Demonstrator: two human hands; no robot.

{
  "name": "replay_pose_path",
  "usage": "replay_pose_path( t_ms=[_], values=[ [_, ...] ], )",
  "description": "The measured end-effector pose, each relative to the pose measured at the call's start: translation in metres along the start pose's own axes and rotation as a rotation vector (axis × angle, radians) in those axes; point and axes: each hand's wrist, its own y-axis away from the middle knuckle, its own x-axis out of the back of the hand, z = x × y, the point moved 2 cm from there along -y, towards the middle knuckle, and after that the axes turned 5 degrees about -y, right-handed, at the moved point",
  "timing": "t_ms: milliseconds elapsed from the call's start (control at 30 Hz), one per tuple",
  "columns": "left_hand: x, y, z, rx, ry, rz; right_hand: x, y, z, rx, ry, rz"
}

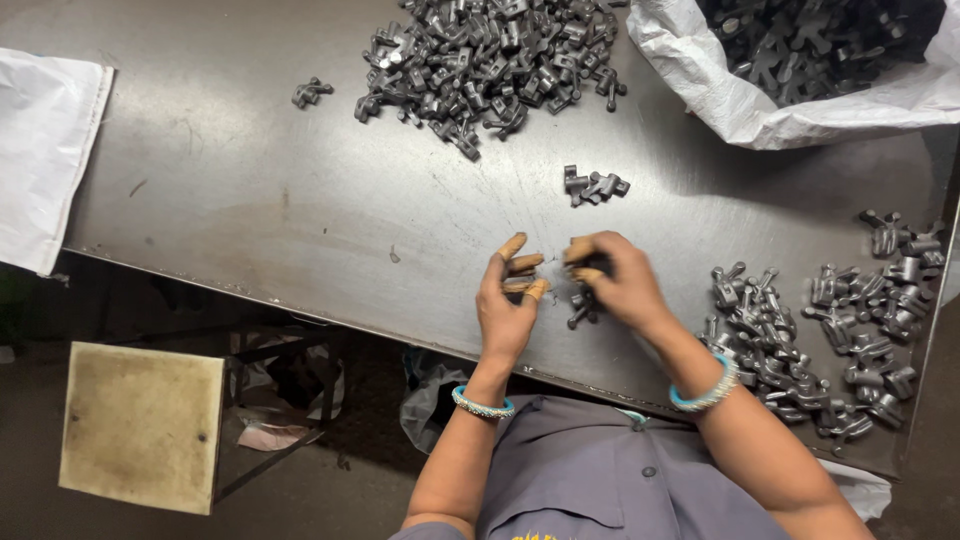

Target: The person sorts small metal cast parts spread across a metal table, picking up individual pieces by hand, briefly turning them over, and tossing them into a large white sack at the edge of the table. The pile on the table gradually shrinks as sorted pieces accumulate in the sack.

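Observation:
My right hand (pixel 618 283) grips a small dark metal forged part (pixel 582 306) near the front edge of the grey steel table (pixel 300 200). My left hand (pixel 508 300) is right beside it, fingers curled toward the part, with tan caps on the fingertips; whether it touches the part I cannot tell. Two or three loose parts (pixel 594 186) lie just beyond my hands. A large heap of the same parts (pixel 480 60) sits at the far middle. Another spread of parts (pixel 830 330) lies to my right.
A white sack (pixel 800 90) full of parts lies at the far right. A single part (pixel 311 92) rests far left of the heap. White cloth (pixel 40 150) hangs over the table's left end. A square stool (pixel 140 425) stands on the floor, lower left.

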Motion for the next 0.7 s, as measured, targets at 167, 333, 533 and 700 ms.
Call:
replay_pose_path(
  t_ms=[167, 333, 533, 700],
  values=[
    [-0.015, 0.008, 0.004, 0.064, 0.130, -0.230, 0.034, 0.042, 0.026, -0.343, -0.850, 0.088],
    [-0.032, 0.014, -0.004, 0.037, 0.194, -0.309, 0.043, 0.071, 0.050, -0.465, -1.103, 0.206],
    [-0.040, 0.015, -0.017, -0.051, 0.119, -0.303, 0.039, 0.076, 0.057, -0.456, -1.026, 0.197],
    [-0.036, 0.012, -0.016, 0.058, 0.083, -0.301, 0.047, 0.069, 0.050, -0.535, -0.592, 0.030]
  ],
)
